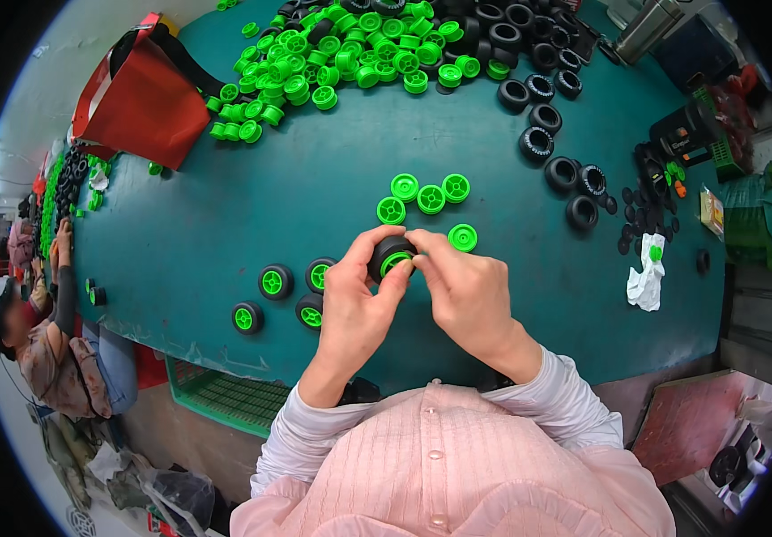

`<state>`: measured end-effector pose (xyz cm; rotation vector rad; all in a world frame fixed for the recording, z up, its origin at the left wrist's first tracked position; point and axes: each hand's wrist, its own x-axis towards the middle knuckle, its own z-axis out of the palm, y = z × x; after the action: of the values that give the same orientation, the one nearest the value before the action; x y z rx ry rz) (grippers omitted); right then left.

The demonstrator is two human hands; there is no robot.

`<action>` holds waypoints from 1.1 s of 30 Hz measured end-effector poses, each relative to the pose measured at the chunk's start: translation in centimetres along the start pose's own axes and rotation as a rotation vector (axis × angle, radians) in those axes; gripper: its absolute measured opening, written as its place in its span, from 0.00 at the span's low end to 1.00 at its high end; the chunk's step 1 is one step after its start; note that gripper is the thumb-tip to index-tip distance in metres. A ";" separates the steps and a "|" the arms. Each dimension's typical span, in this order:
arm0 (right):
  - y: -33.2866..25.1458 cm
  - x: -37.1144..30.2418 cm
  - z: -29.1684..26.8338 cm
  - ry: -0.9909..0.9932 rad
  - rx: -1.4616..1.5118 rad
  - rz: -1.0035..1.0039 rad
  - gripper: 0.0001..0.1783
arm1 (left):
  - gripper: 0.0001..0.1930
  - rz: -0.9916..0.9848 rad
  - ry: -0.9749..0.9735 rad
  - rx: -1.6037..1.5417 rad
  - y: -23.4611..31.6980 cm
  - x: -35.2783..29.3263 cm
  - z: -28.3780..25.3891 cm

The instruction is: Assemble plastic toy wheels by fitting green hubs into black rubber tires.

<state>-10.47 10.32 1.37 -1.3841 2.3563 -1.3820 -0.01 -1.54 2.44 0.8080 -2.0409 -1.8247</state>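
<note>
Black, rubbery and ring-shaped, the small tyre (380, 251) sits in our head view in front of our chest, held over the flat dark green tabletop (314, 179), with a bright green round plastic hub (396, 262) at its opening. Our bare left hand (354, 295) wraps fingers and thumb about the tyre's left side; our bare right hand (471, 286) has thumb and forefinger pinched narrow at its right edge. We take the step to be seating hub in tyre: best to keep the left grip firm, press evenly with the thumbs and ease the lip round bit by bit, lest the hub sit skewed. The tyre looks dark and the hub vivid; our fingers hide much of both, so we cannot tell whether the lip is home. To the left, four black-rimmed wheels with green spoked centres (271, 281) show an even dark border.
</note>
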 end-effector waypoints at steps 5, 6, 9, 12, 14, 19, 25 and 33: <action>-0.7 0.1 -0.5 -0.089 0.095 0.170 0.16 | 0.18 0.031 0.037 0.137 -0.1 -0.1 0.3; -0.9 0.0 -0.4 -0.019 -0.031 0.044 0.17 | 0.18 0.028 0.034 0.139 -0.1 0.0 0.3; -0.7 -0.3 0.0 0.009 -0.194 -0.092 0.21 | 0.18 0.017 0.012 0.143 0.0 0.3 0.3; -0.9 -0.4 -0.3 -0.064 -0.301 -0.137 0.24 | 0.18 -0.041 -0.040 0.155 0.2 0.4 -0.1; -0.4 -0.7 0.0 -0.042 -0.254 -0.135 0.23 | 0.19 -0.118 -0.097 0.164 0.6 0.5 -0.6; -1.2 -0.2 -0.8 -0.051 -0.112 -0.010 0.22 | 0.20 0.067 0.026 -0.071 -0.1 -0.2 -0.1; -0.9 -0.5 0.3 0.039 -0.129 -0.038 0.22 | 0.18 0.036 0.126 -0.234 -0.9 -0.5 1.3; -0.9 -0.9 0.5 0.029 -0.286 -0.118 0.28 | 0.16 -0.058 0.065 -0.045 -0.1 -0.4 0.9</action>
<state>-9.11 10.48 1.36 -1.6062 2.6115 -1.1290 -0.21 -0.58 2.27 0.9104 -1.9486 -1.8425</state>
